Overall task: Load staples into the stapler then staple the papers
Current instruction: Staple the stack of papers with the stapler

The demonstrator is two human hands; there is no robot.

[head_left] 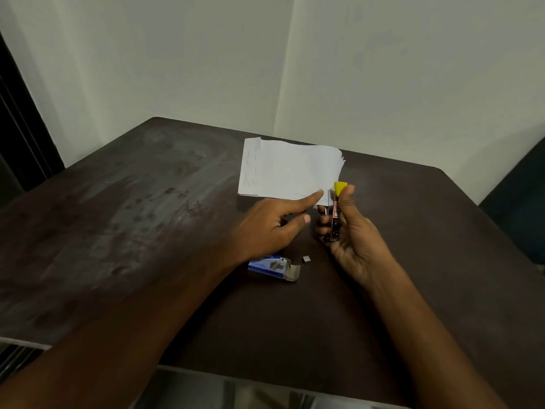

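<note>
A stack of white papers (290,169) is held up above the dark table (147,231), tilted towards me. My left hand (271,228) pinches its lower edge between forefinger and thumb. My right hand (351,234) grips a small stapler (335,218) with a yellow tip, held upright. The stapler's jaws sit at the papers' lower right corner. Earlier staples show as short dark marks along the papers' left and lower edges.
A blue staple box (272,268) lies open on the table below my left hand. A small strip of staples (306,259) lies just right of it. A loose staple (177,218) lies further left. A dark chair (522,208) stands at the right.
</note>
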